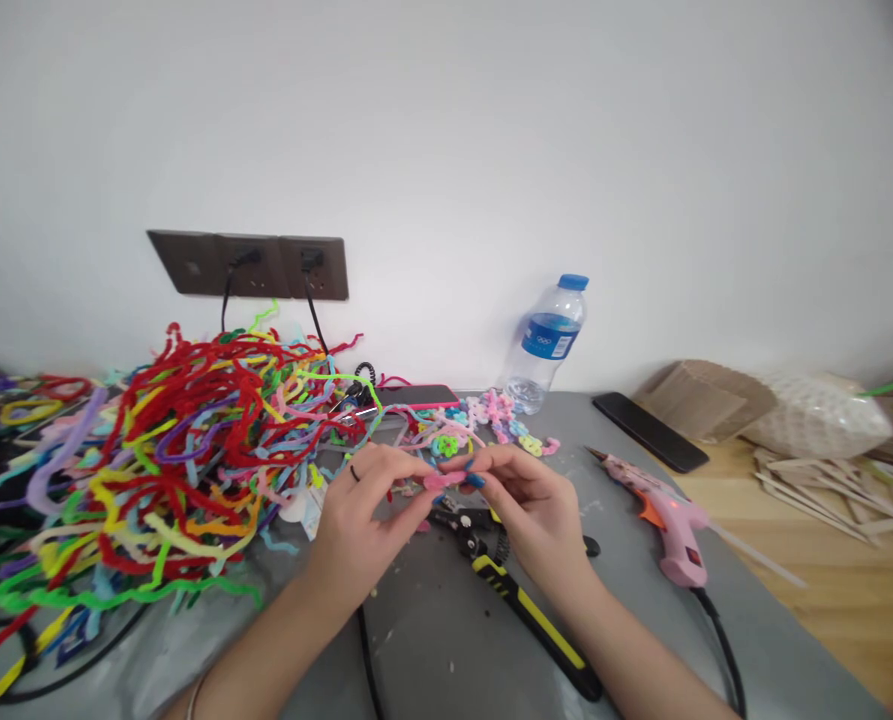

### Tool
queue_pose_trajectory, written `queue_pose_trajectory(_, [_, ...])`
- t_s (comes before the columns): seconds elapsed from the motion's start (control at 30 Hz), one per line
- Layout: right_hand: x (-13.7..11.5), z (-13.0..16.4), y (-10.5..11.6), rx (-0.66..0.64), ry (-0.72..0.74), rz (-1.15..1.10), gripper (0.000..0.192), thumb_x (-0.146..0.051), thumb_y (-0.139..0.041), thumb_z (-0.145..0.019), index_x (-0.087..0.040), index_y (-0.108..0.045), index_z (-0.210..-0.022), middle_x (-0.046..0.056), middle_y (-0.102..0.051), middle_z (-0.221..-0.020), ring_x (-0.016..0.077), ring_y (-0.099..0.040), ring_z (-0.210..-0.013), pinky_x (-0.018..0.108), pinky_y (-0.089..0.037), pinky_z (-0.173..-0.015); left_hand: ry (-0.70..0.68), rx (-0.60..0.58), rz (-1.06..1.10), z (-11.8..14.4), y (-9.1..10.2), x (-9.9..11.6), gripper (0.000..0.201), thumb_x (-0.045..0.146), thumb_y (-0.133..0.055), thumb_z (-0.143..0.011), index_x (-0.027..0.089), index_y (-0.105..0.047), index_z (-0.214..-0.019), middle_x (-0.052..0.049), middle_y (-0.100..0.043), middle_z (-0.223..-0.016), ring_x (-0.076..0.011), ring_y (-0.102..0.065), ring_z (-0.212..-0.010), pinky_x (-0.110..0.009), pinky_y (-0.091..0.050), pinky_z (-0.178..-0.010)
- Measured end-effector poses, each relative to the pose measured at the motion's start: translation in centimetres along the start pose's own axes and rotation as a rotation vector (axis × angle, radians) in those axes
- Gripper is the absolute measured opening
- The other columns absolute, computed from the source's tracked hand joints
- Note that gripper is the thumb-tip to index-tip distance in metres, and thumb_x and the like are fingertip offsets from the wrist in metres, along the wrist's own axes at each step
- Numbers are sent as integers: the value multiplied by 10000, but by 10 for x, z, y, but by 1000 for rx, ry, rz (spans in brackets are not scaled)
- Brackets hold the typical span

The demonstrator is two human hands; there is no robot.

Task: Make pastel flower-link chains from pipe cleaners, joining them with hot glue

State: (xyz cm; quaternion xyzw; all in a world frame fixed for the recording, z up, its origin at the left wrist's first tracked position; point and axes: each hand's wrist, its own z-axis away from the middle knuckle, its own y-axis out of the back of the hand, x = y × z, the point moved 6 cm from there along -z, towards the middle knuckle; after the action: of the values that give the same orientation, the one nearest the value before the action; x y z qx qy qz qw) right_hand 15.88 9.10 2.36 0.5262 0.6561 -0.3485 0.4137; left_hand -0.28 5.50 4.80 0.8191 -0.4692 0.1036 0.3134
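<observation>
Between my two hands, above the grey table cover, is a small piece of pink pipe cleaner. My left hand pinches its left end between thumb and forefinger. The right end sits in the fingertips of my right hand, which has blue nails. Just below lie wire-cutting pliers with black and yellow handles, partly hidden by my right hand. Behind my fingers are a green pipe-cleaner flower and several pastel pipe-cleaner pieces.
A tangled heap of coloured pipe cleaners fills the left side. A water bottle leans against the wall. On the right are a pink glue gun with its cord, a black phone and wooden sticks. A red-edged phone lies behind.
</observation>
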Motion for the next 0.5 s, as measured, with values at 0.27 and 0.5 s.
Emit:
queue_pose_trajectory(0.27, [2, -1, 5, 52, 22, 55, 152, -361, -741, -826, -210, -718, -826, 51, -762, -794, 188, -724, -725, 277, -596, -660, -20, 37, 27, -3, 4, -1, 49, 148, -654, -890, 180, -673, -858, -16, -689, -747, -132, -648, -718, -239, -527, -672])
queue_pose_trajectory(0.5, [8, -3, 5, 53, -18, 44, 147, -337, -754, -798, -193, -722, -791, 36, -733, -730, 160, -685, -640, 253, -576, -604, -136, 59, 27, -2, 6, 0, 54, 147, -706, -859, 185, -674, -837, -3, -733, -747, -127, -669, -682, -277, -541, -702])
